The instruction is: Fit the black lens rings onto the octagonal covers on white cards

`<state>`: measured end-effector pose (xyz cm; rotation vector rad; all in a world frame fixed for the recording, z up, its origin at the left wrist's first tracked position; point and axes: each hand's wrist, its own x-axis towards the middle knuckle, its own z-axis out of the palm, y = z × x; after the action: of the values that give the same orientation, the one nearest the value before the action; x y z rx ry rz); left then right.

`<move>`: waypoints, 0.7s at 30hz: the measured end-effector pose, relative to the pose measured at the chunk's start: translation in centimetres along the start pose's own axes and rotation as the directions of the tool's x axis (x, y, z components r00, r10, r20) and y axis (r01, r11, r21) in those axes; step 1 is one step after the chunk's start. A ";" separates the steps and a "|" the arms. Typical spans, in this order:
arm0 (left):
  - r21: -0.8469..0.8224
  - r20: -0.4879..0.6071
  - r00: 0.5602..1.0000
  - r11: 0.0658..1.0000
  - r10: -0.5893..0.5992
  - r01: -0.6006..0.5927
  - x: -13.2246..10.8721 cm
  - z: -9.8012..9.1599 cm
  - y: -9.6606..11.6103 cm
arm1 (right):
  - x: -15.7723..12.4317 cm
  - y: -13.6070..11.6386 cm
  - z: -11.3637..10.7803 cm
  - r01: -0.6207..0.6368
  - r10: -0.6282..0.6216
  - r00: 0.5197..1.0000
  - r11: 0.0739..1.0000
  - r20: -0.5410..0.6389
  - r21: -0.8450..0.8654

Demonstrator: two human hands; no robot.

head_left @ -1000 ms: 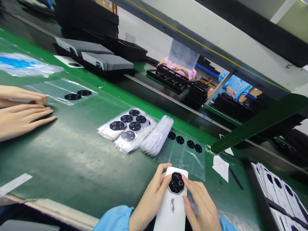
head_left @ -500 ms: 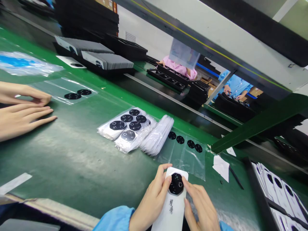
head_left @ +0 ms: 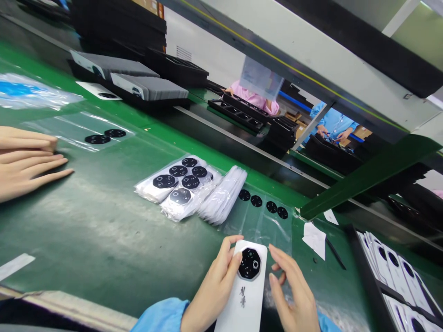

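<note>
Head view: right hand (head_left: 295, 295) has let go of the panel (head_left: 252, 291) and sits just beside it, fingers parted and bent. Only 1 hand now secures it: left hand (head_left: 212, 288) grips its left edge, thumb against the lens plate (head_left: 249, 265). Panel located at the bench's (head_left: 138, 258) near side.

The creased left sleeve (head_left: 161, 315) and the right sleeve (head_left: 327, 324) are light blue

Pale glare spreads across the green tabletop (head_left: 100, 230), and plastic sleeves (head_left: 223, 196) glint. Distant detail looks soft; shapes stretch toward the edges.
</note>
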<state>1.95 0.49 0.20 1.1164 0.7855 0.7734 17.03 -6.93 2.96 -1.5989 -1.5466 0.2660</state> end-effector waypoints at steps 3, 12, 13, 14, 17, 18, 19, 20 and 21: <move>-0.037 -0.001 1.000 0.999 -0.022 0.022 0.0 0.1 0.2 | 0.5 0.1 0.1 -0.263 0.268 0.963 0.938 0.009 0.225; -0.212 0.091 0.989 0.968 -0.119 0.136 -0.1 0.3 1.1 | 1.3 -0.5 0.7 -0.537 0.399 0.843 0.651 0.360 0.536; -0.228 0.115 0.986 0.963 -0.119 0.143 -0.1 0.3 1.2 | 1.3 -0.7 0.7 -0.534 0.399 0.846 0.649 0.355 0.542; -0.236 0.136 0.983 0.960 -0.122 0.151 0.0 0.3 1.3 | 1.3 -0.8 0.7 -0.529 0.397 0.848 0.649 0.350 0.546; -0.233 0.164 0.975 0.954 -0.151 0.187 -0.1 0.2 1.7 | 1.3 -1.2 0.7 -0.519 0.391 0.855 0.651 0.341 0.554; -0.235 0.166 0.973 0.952 -0.159 0.196 -0.1 0.2 1.8 | 1.3 -1.2 0.7 -0.517 0.389 0.856 0.650 0.340 0.558; -0.240 0.168 0.972 0.949 -0.166 0.203 -0.1 0.2 1.9 | 1.3 -1.3 0.7 -0.515 0.387 0.857 0.648 0.339 0.561; -0.245 0.170 0.970 0.947 -0.171 0.210 -0.2 0.2 2.0 | 1.3 -1.3 0.7 -0.512 0.384 0.859 0.647 0.339 0.564; -0.250 0.174 0.969 0.944 -0.175 0.215 -0.2 0.2 2.0 | 1.3 -1.3 0.7 -0.511 0.382 0.860 0.646 0.340 0.567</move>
<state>1.74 0.75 2.16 0.8291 0.6327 0.6000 15.91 -5.67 3.96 -1.3748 -0.9724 1.1396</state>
